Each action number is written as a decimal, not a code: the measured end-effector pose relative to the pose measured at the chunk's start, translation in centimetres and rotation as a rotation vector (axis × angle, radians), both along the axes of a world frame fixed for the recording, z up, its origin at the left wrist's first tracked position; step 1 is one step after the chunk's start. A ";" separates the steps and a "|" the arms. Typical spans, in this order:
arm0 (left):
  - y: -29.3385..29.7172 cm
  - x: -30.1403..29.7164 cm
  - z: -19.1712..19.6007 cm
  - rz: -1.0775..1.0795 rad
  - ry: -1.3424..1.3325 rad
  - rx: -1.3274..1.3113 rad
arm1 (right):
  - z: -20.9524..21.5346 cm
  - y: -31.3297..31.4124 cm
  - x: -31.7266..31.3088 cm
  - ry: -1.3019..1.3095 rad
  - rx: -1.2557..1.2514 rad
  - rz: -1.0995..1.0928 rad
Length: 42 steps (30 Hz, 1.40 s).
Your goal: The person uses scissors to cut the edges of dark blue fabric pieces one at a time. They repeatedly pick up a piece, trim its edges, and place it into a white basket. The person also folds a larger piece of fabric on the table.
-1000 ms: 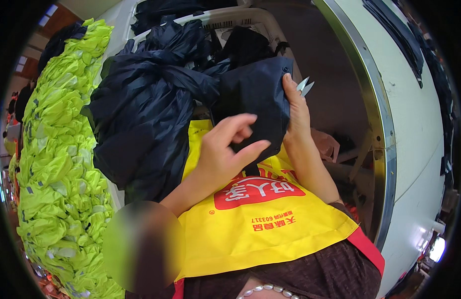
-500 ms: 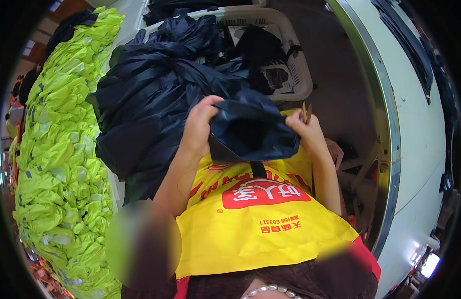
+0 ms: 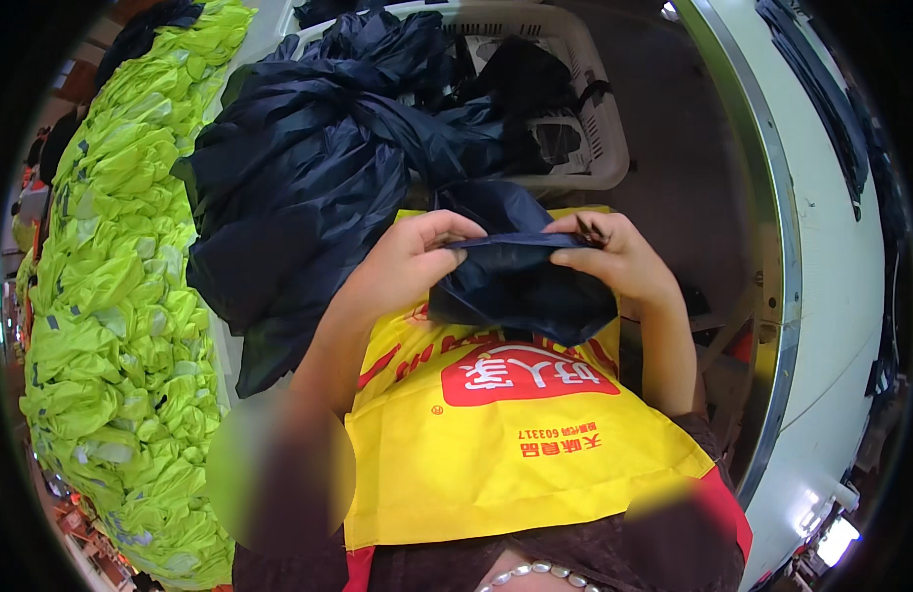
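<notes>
Yellow apron (image 3: 496, 444) across the lap, smooth woven-looking sheet, broad flat panel. On its chest a red lozenge-shaped patch with pale characters, a line of small red print below it, red strokes fanning along the upper edge; red trim at the lower corners.

Small navy fabric piece (image 3: 521, 281) held over the upper edge of the apron, between both hands. Thin, slightly glossy cloth, crumpled and folded into a soft pouch-like bundle, its top edge pulled flat into a ridge.

Left hand (image 3: 402, 261): fingers curled together, tips pinching the left end of the ridge; thumb in front, other fingers behind the fold. Right hand (image 3: 624, 261): thumb laid along the front of the ridge, fingers bent over the top, clamped on the right end. A thin dark bit juts up by the right fingers at the cloth's corner; what it is cannot be told. The body of the bundle hangs below both sets of fingertips, resting against the apron.

Just beyond the hands: a big heap of navy cloth (image 3: 299, 187), same shiny crinkled material, knotted and bunched, spilling from a white plastic laundry basket (image 3: 600, 128) with slotted walls. More dark garments inside the basket.

Far left: long pile of fluorescent yellow-green vests (image 3: 111, 306) with grey reflective strips, stacked in rumpled rows.

Right side: curved white panel with a metal rim (image 3: 772, 286).
</notes>
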<state>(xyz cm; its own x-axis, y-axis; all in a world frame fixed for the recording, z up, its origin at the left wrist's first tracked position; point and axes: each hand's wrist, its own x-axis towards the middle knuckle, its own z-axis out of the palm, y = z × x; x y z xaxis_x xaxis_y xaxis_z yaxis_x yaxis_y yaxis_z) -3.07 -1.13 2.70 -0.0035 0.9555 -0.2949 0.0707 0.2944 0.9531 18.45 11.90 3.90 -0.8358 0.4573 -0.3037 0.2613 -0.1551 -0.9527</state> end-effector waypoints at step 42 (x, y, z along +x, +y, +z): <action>1.3 5.1 -1.3 0.430 -0.827 -0.077 | 1.2 -1.5 1.8 0.076 0.799 -0.074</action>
<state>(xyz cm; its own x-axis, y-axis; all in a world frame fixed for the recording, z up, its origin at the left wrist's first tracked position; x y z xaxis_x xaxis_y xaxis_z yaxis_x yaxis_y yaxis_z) 2.08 0.15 1.38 -0.1127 0.8986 -0.4241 -0.7506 0.2026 0.6289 20.25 10.40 5.13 -0.8001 0.5674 0.1946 0.2073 0.5660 -0.7979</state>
